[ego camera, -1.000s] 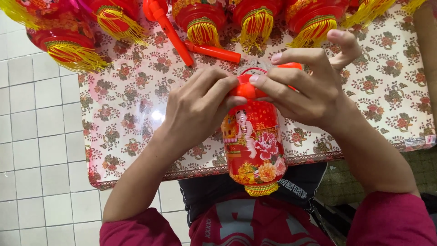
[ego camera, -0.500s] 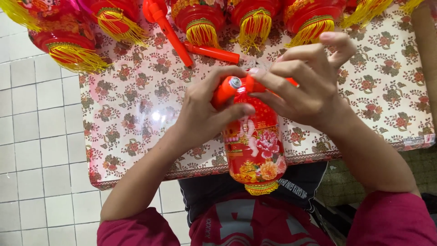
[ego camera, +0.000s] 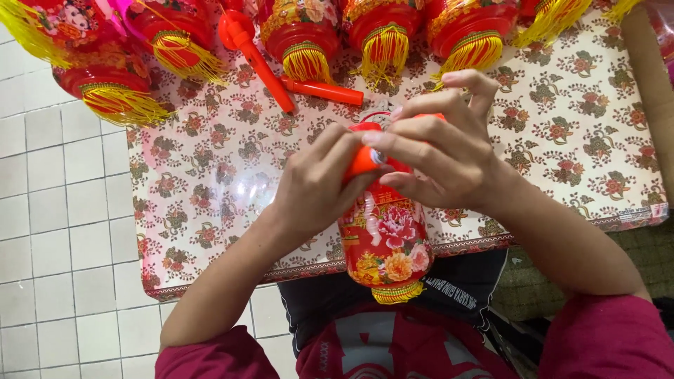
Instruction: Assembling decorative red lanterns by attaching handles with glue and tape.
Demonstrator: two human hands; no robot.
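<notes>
I hold a red paper lantern (ego camera: 385, 242) with flower prints and a gold fringe over the near edge of the table. Its lower end points toward my lap. My left hand (ego camera: 317, 186) grips an orange plastic handle piece (ego camera: 363, 160) at the lantern's top. My right hand (ego camera: 439, 151) closes its fingers on the same top part from the right side. Both hands touch each other there, and they hide how the handle meets the lantern.
A floral tablecloth (ego camera: 210, 182) covers the table. Several finished red lanterns with yellow tassels (ego camera: 302, 38) lie along the far edge, with two loose orange handle sticks (ego camera: 263, 67) beside them. White floor tiles (ego camera: 56, 210) lie to the left. A cardboard edge (ego camera: 649, 77) shows far right.
The lantern's top and both hands have shifted slightly up and left. My fingers have regripped the orange handle piece, which has turned at the lantern's top.
</notes>
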